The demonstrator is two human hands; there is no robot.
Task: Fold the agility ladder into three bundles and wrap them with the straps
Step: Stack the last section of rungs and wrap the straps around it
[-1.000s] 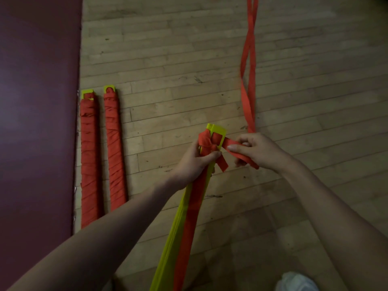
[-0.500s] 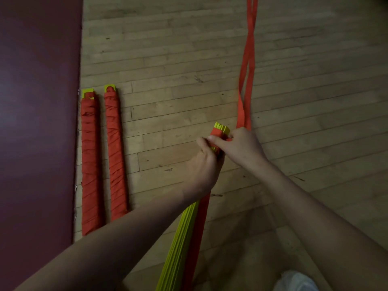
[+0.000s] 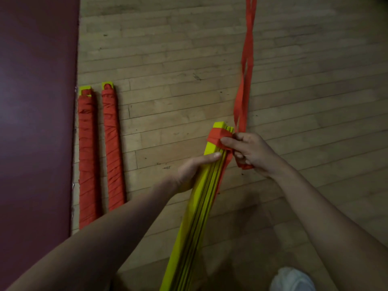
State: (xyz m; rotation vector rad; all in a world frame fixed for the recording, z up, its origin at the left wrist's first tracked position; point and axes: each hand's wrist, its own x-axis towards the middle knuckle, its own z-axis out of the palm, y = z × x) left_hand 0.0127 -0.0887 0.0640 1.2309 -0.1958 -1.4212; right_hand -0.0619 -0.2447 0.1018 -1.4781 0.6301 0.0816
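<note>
Bundle of yellow slats sits gripped in my left hand below its wrapped tip; my right hand pinches the orange strap beside that tip.

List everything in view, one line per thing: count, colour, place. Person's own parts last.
floor: 1, light wood, under everything
mat: 1, dark red, left edge
wrapped bundles: 2, orange over yellow, side by side on the floor beside the mat
strap: 1, orange, doubled, runs from centre to top edge
yellow bundle: 1, yellow, centre, strap turns round its far end
shoe: 1, white, bottom right
left hand: 1, grips the yellow bundle
right hand: 1, pinches the strap
</note>
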